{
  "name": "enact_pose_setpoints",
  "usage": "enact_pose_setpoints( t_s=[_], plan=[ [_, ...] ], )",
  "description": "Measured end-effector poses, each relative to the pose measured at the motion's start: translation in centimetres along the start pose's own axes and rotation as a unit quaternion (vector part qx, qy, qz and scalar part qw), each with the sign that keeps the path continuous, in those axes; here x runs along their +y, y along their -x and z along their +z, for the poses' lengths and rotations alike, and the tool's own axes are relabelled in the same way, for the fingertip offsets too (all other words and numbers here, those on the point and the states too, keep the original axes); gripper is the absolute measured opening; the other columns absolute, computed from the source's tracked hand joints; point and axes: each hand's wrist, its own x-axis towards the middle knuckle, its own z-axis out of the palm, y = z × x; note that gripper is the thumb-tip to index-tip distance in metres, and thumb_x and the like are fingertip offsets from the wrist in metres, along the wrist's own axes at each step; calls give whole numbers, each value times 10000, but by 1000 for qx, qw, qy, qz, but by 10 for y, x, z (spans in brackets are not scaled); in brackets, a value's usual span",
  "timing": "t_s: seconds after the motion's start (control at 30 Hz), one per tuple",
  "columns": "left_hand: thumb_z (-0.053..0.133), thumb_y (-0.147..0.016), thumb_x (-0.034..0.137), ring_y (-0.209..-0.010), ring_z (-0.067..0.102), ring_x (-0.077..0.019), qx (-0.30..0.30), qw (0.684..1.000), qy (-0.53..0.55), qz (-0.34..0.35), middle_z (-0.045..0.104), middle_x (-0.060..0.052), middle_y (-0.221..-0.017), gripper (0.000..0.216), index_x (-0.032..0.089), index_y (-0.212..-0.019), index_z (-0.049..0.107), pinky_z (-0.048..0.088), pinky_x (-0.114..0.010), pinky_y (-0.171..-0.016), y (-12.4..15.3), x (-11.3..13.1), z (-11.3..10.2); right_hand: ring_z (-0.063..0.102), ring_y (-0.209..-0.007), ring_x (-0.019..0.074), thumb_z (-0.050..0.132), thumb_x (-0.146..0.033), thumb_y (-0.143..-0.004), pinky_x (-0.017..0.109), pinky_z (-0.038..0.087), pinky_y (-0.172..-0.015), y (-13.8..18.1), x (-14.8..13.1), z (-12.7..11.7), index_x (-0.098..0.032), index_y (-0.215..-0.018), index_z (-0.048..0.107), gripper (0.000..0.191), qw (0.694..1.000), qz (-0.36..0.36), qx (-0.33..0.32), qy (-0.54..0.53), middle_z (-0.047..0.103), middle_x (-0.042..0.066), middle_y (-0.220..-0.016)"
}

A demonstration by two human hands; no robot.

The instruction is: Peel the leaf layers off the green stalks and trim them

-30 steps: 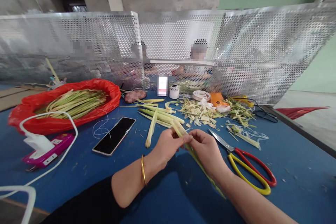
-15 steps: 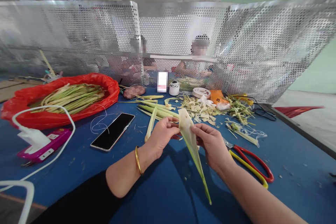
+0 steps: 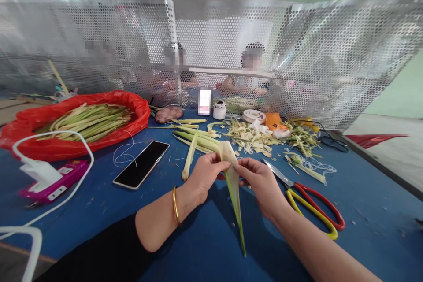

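Between my two hands hangs a pale green husk leaf [image 3: 234,189], its broad whitish end up and its narrow green tip pointing down at me. My left hand [image 3: 208,172], with a gold bangle on the wrist, pinches the left edge near the broad end. The right edge is pinched by my right hand [image 3: 259,178] at about the same height. Behind the left hand lie several green husk pieces [image 3: 205,142] and a single pale husk piece [image 3: 191,156]. Scissors [image 3: 304,200] with one red and one yellow handle rest beside my right forearm.
On the blue table [image 3: 109,211] lie a phone [image 3: 142,165], a purple power strip [image 3: 56,183] and a red bag [image 3: 140,110] of green strips. Husk scraps [image 3: 244,136] and a tape roll [image 3: 254,116] are farther back. A perforated metal screen [image 3: 224,35] separates me from people opposite.
Both hands have shifted slightly left with the leaf. Its tip now hangs more steeply and farther left, and more of the scissor blades shows.
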Motion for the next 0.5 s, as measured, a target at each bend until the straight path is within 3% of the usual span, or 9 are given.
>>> enact_pose_setpoints(
  t_s=[0.27,0.5],
  plan=[
    [684,-675,247,-630,518,-118,-17,999,-20,26,656,-16,-757,203,151,-854,697,357,-228,-536,3,3,1,472,-621,118,767,-459,-652,228,376,-534,-1,-3,-2,-171,-667,651,310,999,20,-9,-43,578,1,-665],
    [725,-651,271,-685,554,-146,-31,999,8,-3,679,-50,-804,237,136,-844,702,385,-261,-612,4,3,1,427,-538,94,808,-420,-604,239,332,-523,-2,-2,-7,-158,-643,656,305,990,81,-45,-104,562,-13,-602]
  ],
)
